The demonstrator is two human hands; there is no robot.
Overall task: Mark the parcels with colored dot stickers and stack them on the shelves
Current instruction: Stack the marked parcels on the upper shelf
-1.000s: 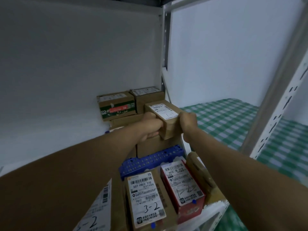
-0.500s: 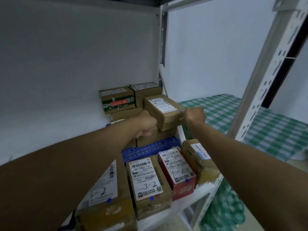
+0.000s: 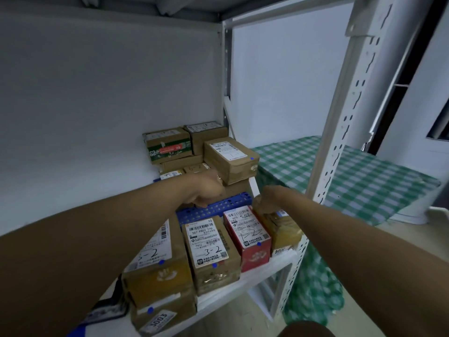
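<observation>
A white metal shelf (image 3: 243, 283) stands against a pale wall, with a green checked cloth (image 3: 364, 181) covering a surface to its right. At the back of the shelf a brown parcel (image 3: 230, 159) with a white label and one blue dot sticker (image 3: 252, 158) sits on top of a stack, next to two other cardboard boxes at the same height: a box with a green and red band (image 3: 167, 147) and a plain one (image 3: 206, 135) behind it. Along the front edge four parcels lie side by side: a tan parcel marked "3-2" (image 3: 155, 261), a second "3-2" parcel (image 3: 209, 249), a red box (image 3: 247, 234) and a taped brown parcel (image 3: 279, 229). A blue plastic rack (image 3: 213, 210) lies behind them. The left hand (image 3: 209, 190) is at the lower corner of the top parcel with its fingers curled; whether it holds anything cannot be told. The right hand (image 3: 264, 198) rests, fingers bent, on the far end of the taped brown parcel.
</observation>
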